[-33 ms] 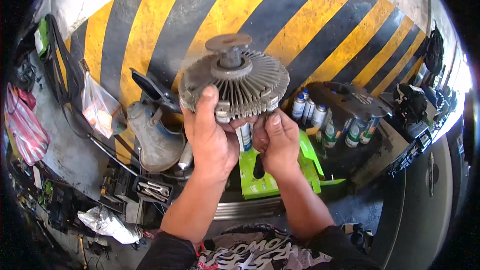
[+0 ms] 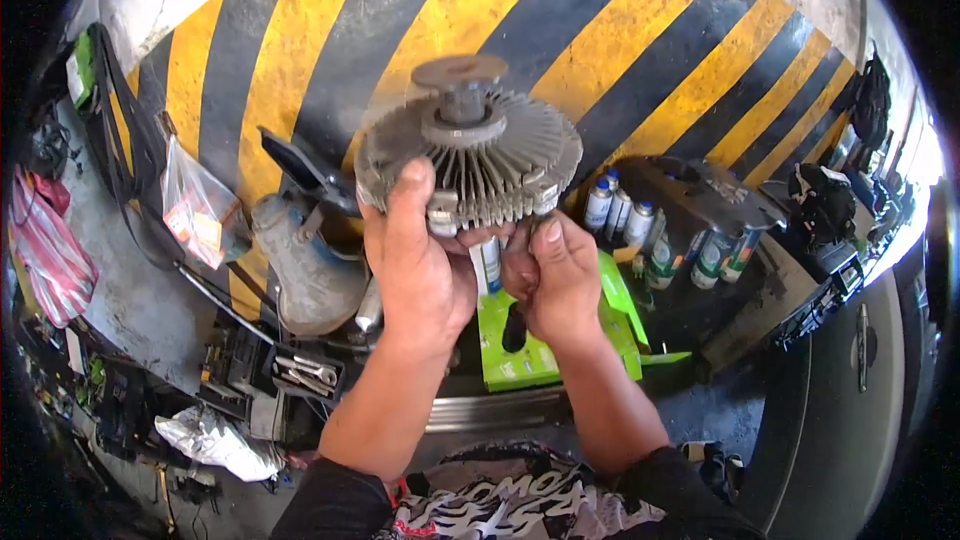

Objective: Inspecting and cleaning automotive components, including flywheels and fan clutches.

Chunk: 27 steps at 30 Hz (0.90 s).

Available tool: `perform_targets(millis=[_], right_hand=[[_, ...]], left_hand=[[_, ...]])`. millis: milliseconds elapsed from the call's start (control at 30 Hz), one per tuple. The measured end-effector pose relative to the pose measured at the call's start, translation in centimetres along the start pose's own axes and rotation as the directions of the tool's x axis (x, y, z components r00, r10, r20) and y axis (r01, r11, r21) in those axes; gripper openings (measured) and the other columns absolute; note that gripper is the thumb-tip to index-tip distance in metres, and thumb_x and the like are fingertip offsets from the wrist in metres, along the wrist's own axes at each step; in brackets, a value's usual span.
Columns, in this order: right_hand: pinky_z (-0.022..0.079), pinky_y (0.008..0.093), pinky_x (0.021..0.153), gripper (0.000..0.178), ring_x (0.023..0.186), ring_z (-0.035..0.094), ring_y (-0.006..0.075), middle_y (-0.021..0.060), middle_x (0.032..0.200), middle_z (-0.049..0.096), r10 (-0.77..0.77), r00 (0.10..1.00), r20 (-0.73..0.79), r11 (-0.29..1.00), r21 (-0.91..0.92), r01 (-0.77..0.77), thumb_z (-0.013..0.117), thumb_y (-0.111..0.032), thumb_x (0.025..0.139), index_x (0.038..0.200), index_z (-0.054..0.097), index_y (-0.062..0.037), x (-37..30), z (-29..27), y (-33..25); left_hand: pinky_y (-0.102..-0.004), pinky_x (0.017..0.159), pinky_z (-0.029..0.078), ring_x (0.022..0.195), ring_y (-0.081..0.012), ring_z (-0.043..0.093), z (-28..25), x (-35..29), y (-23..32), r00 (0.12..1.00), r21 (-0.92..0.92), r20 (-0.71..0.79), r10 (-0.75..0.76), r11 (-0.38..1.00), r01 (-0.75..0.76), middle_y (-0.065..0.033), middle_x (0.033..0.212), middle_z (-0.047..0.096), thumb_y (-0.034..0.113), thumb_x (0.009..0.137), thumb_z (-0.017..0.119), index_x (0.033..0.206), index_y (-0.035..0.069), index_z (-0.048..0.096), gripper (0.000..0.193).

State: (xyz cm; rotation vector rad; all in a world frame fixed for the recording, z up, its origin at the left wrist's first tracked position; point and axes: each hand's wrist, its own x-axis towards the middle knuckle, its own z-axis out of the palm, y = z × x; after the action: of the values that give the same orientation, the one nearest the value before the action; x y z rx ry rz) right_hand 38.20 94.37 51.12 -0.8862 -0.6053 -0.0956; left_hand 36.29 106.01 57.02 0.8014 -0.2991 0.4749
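A grey metal fan clutch (image 2: 470, 155), with radial cooling fins and a round flange on top of its shaft, is held up in front of me, slightly tilted. My left hand (image 2: 415, 265) grips its near left rim, thumb on top and the other fingers underneath. Close to the near right rim, my right hand (image 2: 560, 275) is closed, thumb pressed against curled fingers. Whatever those fingers pinch is hidden. A bright green box (image 2: 520, 365) lies below on the bench, with a dark oval spot showing beside my right hand.
Several spray cans (image 2: 620, 210) stand right of the clutch, near a dark metal cover (image 2: 690, 190). Left are a grey bell-shaped housing (image 2: 310, 285), a tray of wrenches (image 2: 308, 375) and a hanging plastic bag (image 2: 195, 205). A striped wall (image 2: 640, 40) rises behind.
The fan clutch has tipped or risen very slightly, its flange a little higher in view. Both hands keep nearly the same hold.
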Motion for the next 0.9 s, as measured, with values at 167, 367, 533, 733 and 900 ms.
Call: perform_targets(millis=[167, 367, 533, 733, 900], right_hand=[[0.025, 0.0239, 0.045, 0.049, 0.049, 0.035, 0.0061, 0.0003, 0.061, 0.047, -0.023, 0.997, 0.069, 0.957, -0.287, 0.042, 0.052, -0.047, 0.101, 0.093, 0.060, 0.0007, -0.4, 0.2, -0.3], [0.022, 0.0227, 0.036, 0.067, 0.039, 0.032, 0.0076, 0.0020, 0.063, 0.055, 0.406, 0.900, -0.159, 0.914, 0.061, -0.402, 0.049, -0.065, 0.094, 0.108, 0.064, -0.0010, 1.2, -5.4, -0.1], [0.022, 0.0223, 0.038, 0.068, 0.037, 0.030, 0.0056, 0.0052, 0.071, 0.064, 0.543, 0.828, 0.141, 0.816, 0.145, -0.560, 0.042, -0.069, 0.095, 0.117, 0.063, -0.0078, 4.1, -4.4, -0.4], [0.030, 0.0234, 0.035, 0.032, 0.042, 0.046, 0.0066, -0.0018, 0.074, 0.062, 0.555, 0.813, -0.180, 0.832, 0.157, -0.533, 0.061, -0.038, 0.091, 0.108, 0.059, -0.0099, 2.9, 2.3, 0.6], [0.024, 0.0235, 0.035, 0.019, 0.038, 0.037, 0.0072, -0.0031, 0.062, 0.052, 0.535, 0.845, -0.004, 0.830, 0.188, -0.525, 0.062, -0.031, 0.093, 0.091, 0.056, -0.0133, 3.7, 5.0, 0.2]], left_hand=[[-0.0366, 0.058, 0.059, 0.071, -0.0221, 0.071, -1.1, 1.2, 1.9, 0.996, 0.015, 0.053, -0.075, 0.997, 0.074, -0.0093, 0.095, 0.072, 0.036, 0.096, 0.055, 0.112, 0.004, 0.062, 0.036], [-0.0376, 0.051, 0.058, 0.069, -0.0238, 0.070, -4.8, 2.0, 4.7, 0.983, -0.040, 0.050, -0.174, 0.984, 0.176, -0.0114, 0.093, 0.072, 0.033, 0.092, 0.058, 0.111, 0.000, 0.061, 0.038], [-0.0459, 0.102, 0.048, 0.111, -0.0319, 0.064, -9.5, 0.1, 5.5, 0.941, -0.135, 0.073, -0.332, 0.931, 0.339, -0.0193, 0.125, 0.064, 0.029, 0.089, 0.061, 0.129, -0.004, 0.055, 0.052], [-0.0486, 0.104, 0.046, 0.117, -0.0332, 0.061, -12.2, 0.1, 6.0, 0.910, -0.323, 0.071, -0.409, 0.853, 0.409, -0.0172, 0.129, 0.062, 0.050, 0.095, 0.056, 0.133, 0.001, 0.054, 0.062], [-0.0546, 0.115, 0.031, 0.139, -0.0338, 0.040, -13.7, -0.5, 2.6, 0.987, -0.066, -0.138, 0.081, 0.994, -0.090, -0.0123, 0.154, 0.039, 0.077, 0.091, 0.036, 0.151, 0.015, 0.036, 0.086]])
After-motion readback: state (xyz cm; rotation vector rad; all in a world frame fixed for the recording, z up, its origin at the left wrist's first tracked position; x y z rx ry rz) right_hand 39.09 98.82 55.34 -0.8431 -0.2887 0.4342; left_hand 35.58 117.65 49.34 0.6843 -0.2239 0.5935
